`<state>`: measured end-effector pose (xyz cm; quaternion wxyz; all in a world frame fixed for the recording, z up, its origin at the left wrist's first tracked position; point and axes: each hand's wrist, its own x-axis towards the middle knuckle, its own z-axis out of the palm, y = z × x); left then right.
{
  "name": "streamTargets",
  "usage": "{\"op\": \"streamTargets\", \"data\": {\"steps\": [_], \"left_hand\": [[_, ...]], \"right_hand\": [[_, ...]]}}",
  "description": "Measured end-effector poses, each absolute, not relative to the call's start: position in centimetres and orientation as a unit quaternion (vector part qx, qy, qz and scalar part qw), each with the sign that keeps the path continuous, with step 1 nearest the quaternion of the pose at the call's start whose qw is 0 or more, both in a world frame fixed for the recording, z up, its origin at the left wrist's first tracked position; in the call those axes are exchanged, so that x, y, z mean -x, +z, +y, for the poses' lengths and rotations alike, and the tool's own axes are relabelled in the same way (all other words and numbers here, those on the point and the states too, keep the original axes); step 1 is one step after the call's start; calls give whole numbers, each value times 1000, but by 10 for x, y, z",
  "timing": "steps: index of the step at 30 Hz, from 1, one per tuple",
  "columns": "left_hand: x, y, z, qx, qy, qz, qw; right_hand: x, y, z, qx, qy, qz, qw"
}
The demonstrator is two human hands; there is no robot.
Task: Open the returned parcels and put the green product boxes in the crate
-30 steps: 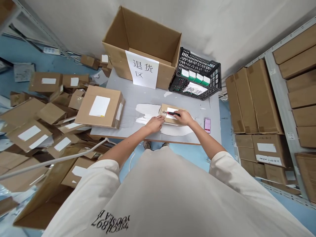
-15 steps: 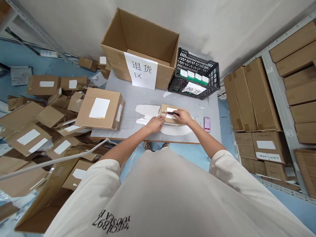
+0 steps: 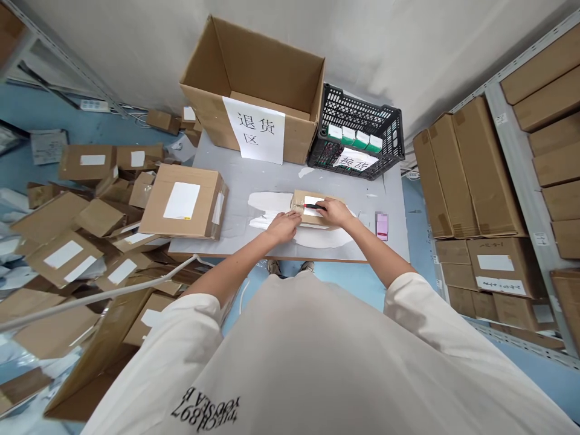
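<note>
In the head view a small cardboard box (image 3: 303, 195) lies in front of me, with a white label and clear tape across its left end. My left hand (image 3: 284, 227) is at the near left corner of this box, its fingers against the taped end. In my right hand (image 3: 336, 212) is a red and black box cutter (image 3: 313, 206), its tip pointing left at the tape. Under the box a piece of white paper (image 3: 267, 200) is spread on the grey table (image 3: 240, 238).
A larger labelled carton (image 3: 181, 208) sits at the left. Behind stand a big open carton (image 3: 208, 115) with a paper sign and a black crate (image 3: 389, 142) holding green-and-white packets. A phone (image 3: 382, 226) lies at the right. Loose boxes pile up left; shelves (image 3: 498, 115) stand right.
The camera view has shifted slightly. Both hands, the box cutter and the small box keep nearly the same positions relative to each other.
</note>
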<state>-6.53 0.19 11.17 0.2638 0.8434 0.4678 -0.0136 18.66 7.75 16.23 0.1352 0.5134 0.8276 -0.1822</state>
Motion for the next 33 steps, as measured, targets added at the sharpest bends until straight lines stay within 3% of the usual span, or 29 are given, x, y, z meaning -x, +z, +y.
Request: {"op": "streamTargets", "data": {"steps": [14,33], "left_hand": [[58,119,1,-837,-44,486,247],[46,126,8,-831,-72,502,230]], "right_hand": [[-217,178,84,-531,-186,809,167],[-347,182,72,-568,-173,785,176]]}}
